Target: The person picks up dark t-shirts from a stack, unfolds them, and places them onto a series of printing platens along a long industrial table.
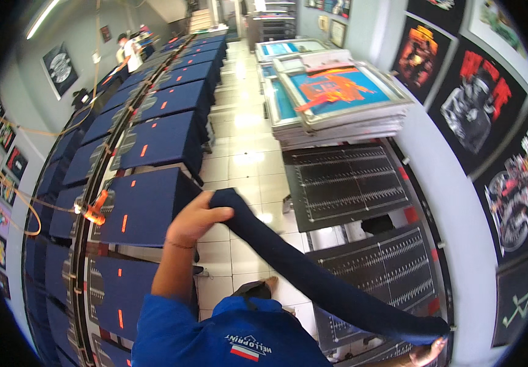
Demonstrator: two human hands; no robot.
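Note:
A long, bunched piece of navy fabric (pixel 313 266) stretches across in front of me, slanting down from left to right. Its upper end is gripped by my left hand (pixel 196 219), with the fingers wrapped round it and the thumb along its side. At the lower right, my right hand (pixel 428 353) holds the other end, its fingers partly hidden by the fabric and the picture edge. Beside my left hand lies a printing board covered in navy fabric (pixel 154 202), with small orange-red marks on it.
Similar navy-covered boards run along the left, with an orange gun-shaped tool (pixel 96 209) on a cord. Bare black boards (pixel 349 183) stand at right, near stacked printing screens (pixel 343 92). A tiled aisle (pixel 245 165) lies between. Another person (pixel 130 55) stands far left.

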